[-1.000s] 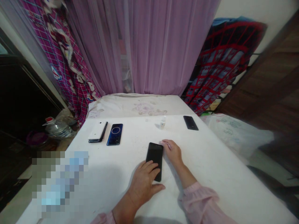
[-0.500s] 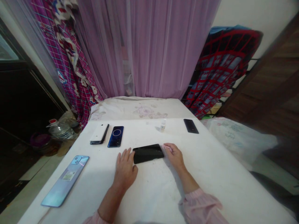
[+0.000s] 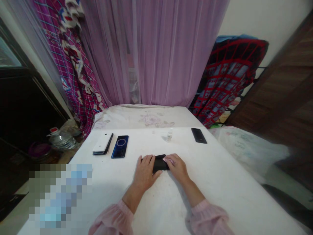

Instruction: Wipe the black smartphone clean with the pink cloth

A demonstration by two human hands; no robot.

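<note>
A black phone [image 3: 159, 164] lies screen up and crosswise on the white-covered table [image 3: 166, 205]. My left hand [image 3: 146, 169] spans its left half, fingers at the far edge and thumb at the near edge, hiding that part. At the phone's right end, my right hand [image 3: 177, 166] pinches a thin pale pink stick-like thing [image 3: 166, 159] over the screen. Most of that thing is covered by the fingers, so its kind is unclear.
Toward the back left lie a blue phone [image 3: 120, 147] and a stack of phones with a white one [image 3: 103, 143] on top. A small clear bottle [image 3: 169, 134] stands farther back. Another dark phone [image 3: 199, 135] lies at back right. A pixelated patch covers the front left.
My left hand has moved right, from the phone's left end onto its left half. My right hand has shifted slightly left, bringing the pink thing over the screen.
</note>
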